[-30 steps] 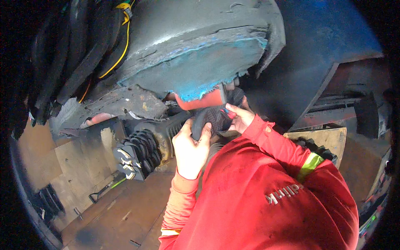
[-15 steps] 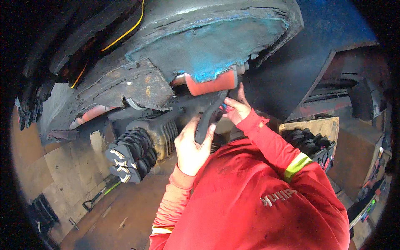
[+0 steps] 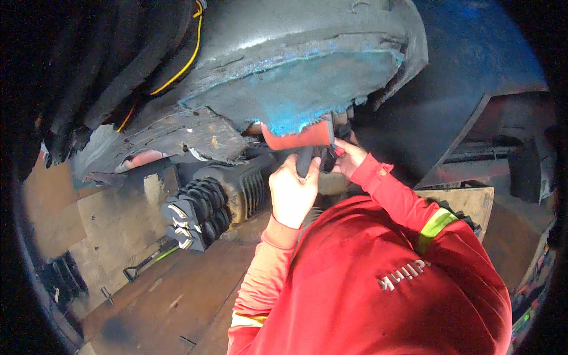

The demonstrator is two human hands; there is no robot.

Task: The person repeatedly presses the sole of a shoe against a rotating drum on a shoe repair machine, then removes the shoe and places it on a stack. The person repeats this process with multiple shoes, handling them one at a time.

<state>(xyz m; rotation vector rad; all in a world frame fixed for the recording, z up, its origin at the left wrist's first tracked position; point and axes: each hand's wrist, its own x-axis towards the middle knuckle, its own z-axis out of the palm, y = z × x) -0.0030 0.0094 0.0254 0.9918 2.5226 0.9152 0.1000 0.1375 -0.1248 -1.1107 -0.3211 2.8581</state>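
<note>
Dark piece point(image 3: 305, 160) pinched by left hand point(image 3: 294, 188), just below red band point(image 3: 297, 138). Right hand point(image 3: 351, 160) seen close by; grip partly hidden, cannot be told. If piece slips, knuckles could be scraped, band being so near.

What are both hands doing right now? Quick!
Left hand: closed, holding a dark piece.
Right hand: at a small red thing; can't tell if it's gripping.

Black piece point(image 3: 305, 161) turned

Its ridged face, seen between the hands a second ago, is hidden; the long slanting side of half a second ago now shows as a short upright edge between the left hand's point(image 3: 293, 192) thumb and fingers.
</note>
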